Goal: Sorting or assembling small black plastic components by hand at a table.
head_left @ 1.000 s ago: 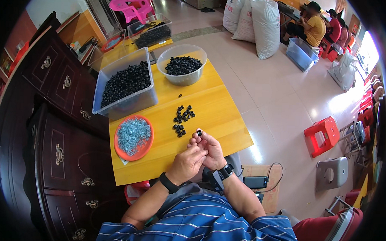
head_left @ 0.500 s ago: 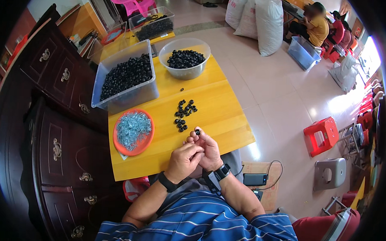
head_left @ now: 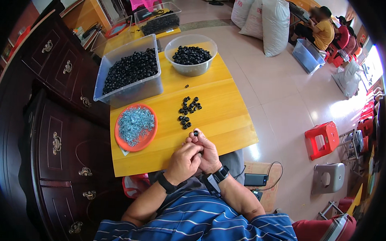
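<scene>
Near the front edge of the table, my two hands are together. Between the thumb and fingertips of my right hand (head_left: 208, 157) is a small black ring-shaped part (head_left: 196, 133), its round end facing up. My left hand (head_left: 183, 162) is closed, its fingertips against the right palm; whatever they pinch is hidden. Just beyond my hands lie several loose black ring-shaped parts (head_left: 185, 122) on the yellow table (head_left: 227, 117). An orange plate (head_left: 149, 139) heaped with small shiny bluish-silver pieces (head_left: 135, 125) sits to the left.
A clear bin (head_left: 136, 91) and a round clear bowl (head_left: 190, 70), both holding black parts, stand at the back. Dark drawers (head_left: 56, 145) flank the table's left. On the floor to the right are a red stool (head_left: 322, 140) and a grey stool (head_left: 328, 178). People sit far off.
The whole view has shifted slightly, so the table and bins appear a little farther right. My hands keep nearly the same pose, and the black part stays in my right fingertips.
</scene>
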`<state>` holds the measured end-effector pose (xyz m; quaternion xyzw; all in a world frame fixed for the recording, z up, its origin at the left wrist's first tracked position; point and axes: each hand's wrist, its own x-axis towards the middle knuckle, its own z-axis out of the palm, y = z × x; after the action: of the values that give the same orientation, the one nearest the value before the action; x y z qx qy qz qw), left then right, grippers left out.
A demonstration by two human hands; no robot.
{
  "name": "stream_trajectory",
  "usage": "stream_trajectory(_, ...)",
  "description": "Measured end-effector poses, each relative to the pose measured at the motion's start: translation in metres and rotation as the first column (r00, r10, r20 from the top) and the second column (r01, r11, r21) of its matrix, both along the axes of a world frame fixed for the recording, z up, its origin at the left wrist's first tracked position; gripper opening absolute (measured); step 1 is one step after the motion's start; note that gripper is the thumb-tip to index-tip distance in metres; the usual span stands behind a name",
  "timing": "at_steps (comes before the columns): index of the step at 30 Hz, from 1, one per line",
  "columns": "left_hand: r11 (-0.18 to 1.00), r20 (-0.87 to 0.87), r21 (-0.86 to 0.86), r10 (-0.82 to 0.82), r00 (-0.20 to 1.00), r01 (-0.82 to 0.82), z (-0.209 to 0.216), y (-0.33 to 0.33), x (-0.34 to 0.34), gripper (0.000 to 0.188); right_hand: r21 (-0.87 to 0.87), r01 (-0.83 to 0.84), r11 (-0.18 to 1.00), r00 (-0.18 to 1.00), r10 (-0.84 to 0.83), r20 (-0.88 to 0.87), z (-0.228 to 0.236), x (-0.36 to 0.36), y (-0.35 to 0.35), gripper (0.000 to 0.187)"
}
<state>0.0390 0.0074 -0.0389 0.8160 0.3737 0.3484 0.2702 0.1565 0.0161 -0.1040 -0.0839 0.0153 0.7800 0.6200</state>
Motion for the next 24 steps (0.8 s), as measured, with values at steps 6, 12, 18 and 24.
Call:
stream_trajectory(6,0.997,0.029,-0.028,0.073,0.997,-0.073,-0.003,-0.003,-0.003,0.01,0.082,-0.038,0.996,0.998,0.042,-0.054,0.004,-0.001,0.001,0.019)
stream_trajectory(12,0.992,0.008,-0.118,-0.035,0.999,0.035,-0.006,0.003,-0.011,0.012,-0.02,-0.065,0.998,0.998,0.065,-0.007,-0.006,-0.002,-0.007,0.019)
stream_trajectory(18,0.993,0.063,-0.118,0.015,0.998,-0.008,0.003,-0.002,-0.021,0.016,0.064,-0.073,0.995,0.997,0.074,-0.003,0.002,-0.005,-0.007,0.018)
stream_trajectory(24,0.98,0.285,-0.139,0.179,0.942,-0.144,0.023,0.005,-0.033,0.01,0.12,-0.138,0.983,0.987,0.146,-0.062,0.008,0.002,-0.011,0.024)
